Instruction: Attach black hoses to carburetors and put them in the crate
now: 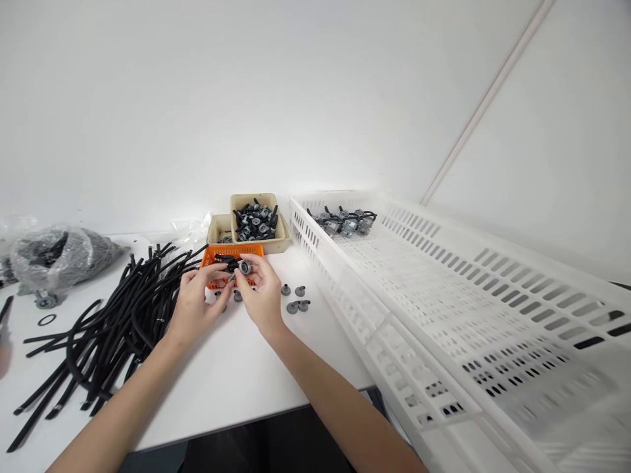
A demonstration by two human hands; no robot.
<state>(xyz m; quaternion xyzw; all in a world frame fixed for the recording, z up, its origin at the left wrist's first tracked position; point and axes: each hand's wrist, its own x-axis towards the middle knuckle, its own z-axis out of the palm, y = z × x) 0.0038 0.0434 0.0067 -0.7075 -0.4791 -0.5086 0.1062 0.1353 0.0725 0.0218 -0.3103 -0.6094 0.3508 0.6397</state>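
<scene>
My left hand (196,303) and my right hand (262,295) meet above the white table (236,374), just in front of a small orange basket (215,257). Between the fingertips of both hands sits a small grey round fitting (244,267), joined to a short black piece that my left fingers pinch. Both hands are closed around this assembly. A few loose grey fittings (296,299) lie on the table to the right of my right hand.
A pile of black rubber hoses (113,315) lies at left. Two beige bins (256,223) with grey-black parts stand behind the basket. A long white perforated crate (444,295) at right holds several assembled parts (345,222). A plastic bag (54,256) lies far left.
</scene>
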